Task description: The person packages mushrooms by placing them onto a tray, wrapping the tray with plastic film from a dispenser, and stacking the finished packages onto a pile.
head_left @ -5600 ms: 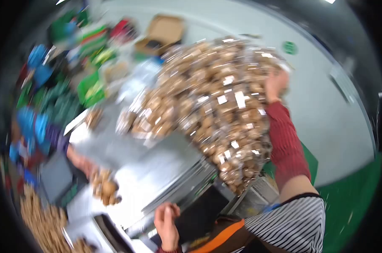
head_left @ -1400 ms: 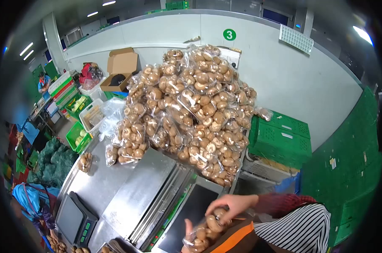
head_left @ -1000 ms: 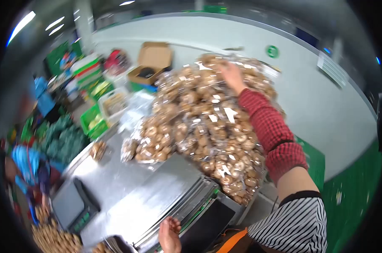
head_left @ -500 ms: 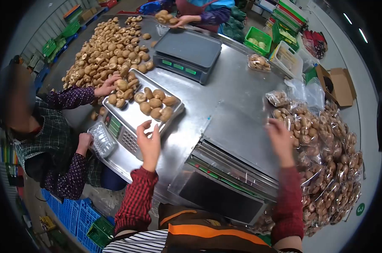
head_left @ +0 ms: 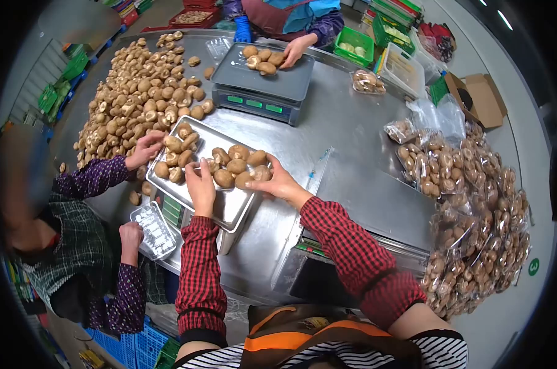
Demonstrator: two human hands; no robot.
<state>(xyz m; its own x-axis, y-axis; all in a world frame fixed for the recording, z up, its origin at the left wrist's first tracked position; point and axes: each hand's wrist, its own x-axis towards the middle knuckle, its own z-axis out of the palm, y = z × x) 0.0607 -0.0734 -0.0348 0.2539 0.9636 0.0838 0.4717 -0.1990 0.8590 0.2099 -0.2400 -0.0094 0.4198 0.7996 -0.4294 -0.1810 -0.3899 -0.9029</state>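
Observation:
A cluster of brown shiitake mushrooms (head_left: 236,166) lies at the right end of the metal pan (head_left: 229,212) of a scale. My left hand (head_left: 201,187) is closed at the cluster's left side, fingertips against the caps. From the right, my right hand (head_left: 281,183) grips the outermost mushrooms, thumb in front and fingers behind. The cluster overlaps the pan's right rim; whatever lies beneath it is hidden. A second group of mushrooms (head_left: 177,154) sits on the pan's left part, beside a co-worker's hand (head_left: 146,150).
A large mushroom pile (head_left: 131,98) covers the table's far left. The left co-worker holds a clear plastic tray (head_left: 153,230). Across the table, another person's hand touches mushrooms on a grey scale (head_left: 260,77). A wrapping machine (head_left: 364,197) stands at right, beside heaped wrapped packs (head_left: 475,227).
My right hand has come left from over the wrapping machine to the mushrooms, and my left hand has closed in on them. The far person's mushrooms are now on the grey scale.

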